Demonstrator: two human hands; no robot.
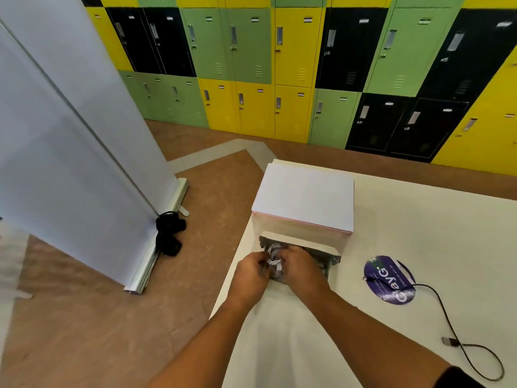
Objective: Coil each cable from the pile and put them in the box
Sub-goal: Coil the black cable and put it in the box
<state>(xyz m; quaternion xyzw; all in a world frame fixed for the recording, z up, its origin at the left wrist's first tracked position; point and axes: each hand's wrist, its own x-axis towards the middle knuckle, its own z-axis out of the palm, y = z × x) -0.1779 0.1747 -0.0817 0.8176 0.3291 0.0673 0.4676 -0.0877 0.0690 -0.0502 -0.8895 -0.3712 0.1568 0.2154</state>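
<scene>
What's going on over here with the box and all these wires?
A person is packing cables into a white box that sits with its lid up on the table. Both hands are at its opening: the left hand and the right hand grip a bundle of white cable just over the box's grey inside. A black cable lies loose and uncoiled on the table to the right, one end on a round purple sticker.

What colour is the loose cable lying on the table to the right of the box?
Black; the loose cable shows best in the head view.
</scene>
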